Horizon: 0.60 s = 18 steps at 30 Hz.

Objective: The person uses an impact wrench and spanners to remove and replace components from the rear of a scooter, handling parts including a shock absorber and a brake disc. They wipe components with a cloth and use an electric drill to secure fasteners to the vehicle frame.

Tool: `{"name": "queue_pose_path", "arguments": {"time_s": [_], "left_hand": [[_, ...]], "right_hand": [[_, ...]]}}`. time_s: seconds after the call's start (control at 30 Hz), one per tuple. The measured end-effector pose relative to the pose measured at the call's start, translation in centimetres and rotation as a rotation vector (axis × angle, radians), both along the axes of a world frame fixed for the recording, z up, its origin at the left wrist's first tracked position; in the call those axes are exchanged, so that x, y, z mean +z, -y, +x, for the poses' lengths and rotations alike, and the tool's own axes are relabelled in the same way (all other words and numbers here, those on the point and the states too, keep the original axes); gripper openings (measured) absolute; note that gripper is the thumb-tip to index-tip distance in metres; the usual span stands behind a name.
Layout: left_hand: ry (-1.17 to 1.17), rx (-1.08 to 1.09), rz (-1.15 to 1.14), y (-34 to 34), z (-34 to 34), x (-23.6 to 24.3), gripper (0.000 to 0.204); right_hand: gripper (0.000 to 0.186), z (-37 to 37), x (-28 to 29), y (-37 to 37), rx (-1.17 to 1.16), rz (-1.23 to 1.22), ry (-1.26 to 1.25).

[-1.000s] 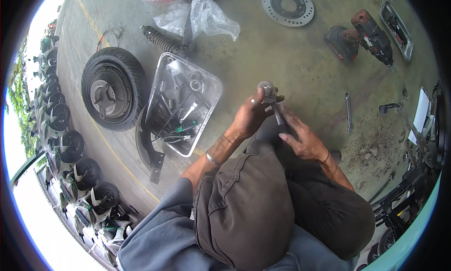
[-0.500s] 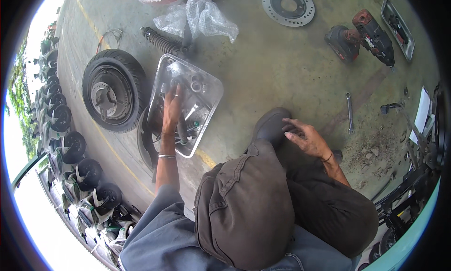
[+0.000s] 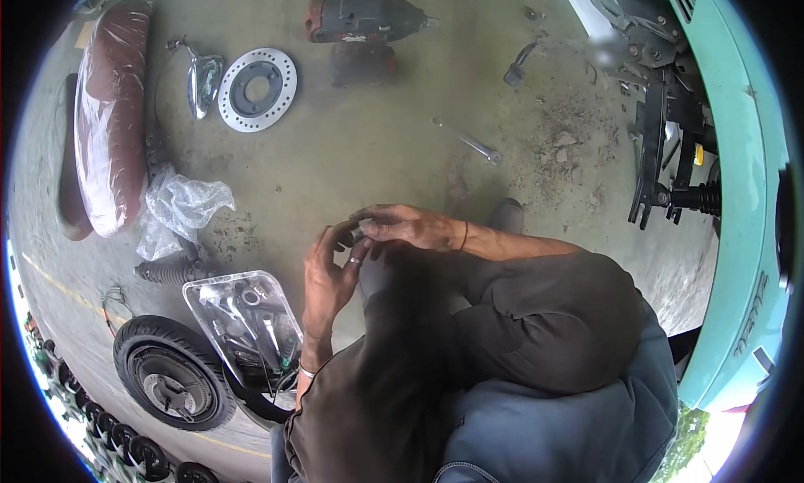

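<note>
Both hands are brought together above my knees. A small grey metal piece [image 3: 363,230], its exact kind hard to make out, sits between their fingertips. My left hand [image 3: 328,269] is closed on it from the left, thumb and fingers curled. From the right, my right hand [image 3: 409,229] pinches the same piece, its thumb lying across it. To the left of my left forearm stands a clear-rimmed metal tray [image 3: 191,297] holding a ring, sockets and other metal parts.
A wheel with tyre [image 3: 134,357] lies beside the tray, near a shock absorber [image 3: 163,271] and bubble wrap [image 3: 188,211]. Farther off are a wrapped seat [image 3: 117,139], mirror [image 3: 203,85], brake disc [image 3: 286,93], impact wrench [image 3: 368,20] and spanner [image 3: 469,140]. A turquoise vehicle body [image 3: 737,148] borders the right.
My left hand has left the tray and met my right hand over my knees, with a small metal piece now between them. The view has turned to the right.
</note>
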<state>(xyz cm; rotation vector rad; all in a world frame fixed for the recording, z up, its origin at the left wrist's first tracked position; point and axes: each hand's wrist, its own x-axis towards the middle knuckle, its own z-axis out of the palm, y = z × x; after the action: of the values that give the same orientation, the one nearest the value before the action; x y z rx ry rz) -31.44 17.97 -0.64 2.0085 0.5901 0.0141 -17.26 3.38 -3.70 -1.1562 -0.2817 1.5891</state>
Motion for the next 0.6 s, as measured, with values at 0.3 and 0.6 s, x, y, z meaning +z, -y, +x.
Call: {"name": "queue_pose_path", "arguments": {"time_s": [0.3, 0.6], "left_hand": [[-0.017, -0.073, 0.011, -3.4, 9.4, 0.1, 0.034], [0.214, -0.129, 0.192, -9.0, 19.7, -4.2, 0.070]], "right_hand": [[0.030, 8.1, -1.6, 7.7, -0.658, -0.155, 0.214], [0.032, 15.6, 4.0, 5.2, -0.871, 0.005, 0.086]]}}
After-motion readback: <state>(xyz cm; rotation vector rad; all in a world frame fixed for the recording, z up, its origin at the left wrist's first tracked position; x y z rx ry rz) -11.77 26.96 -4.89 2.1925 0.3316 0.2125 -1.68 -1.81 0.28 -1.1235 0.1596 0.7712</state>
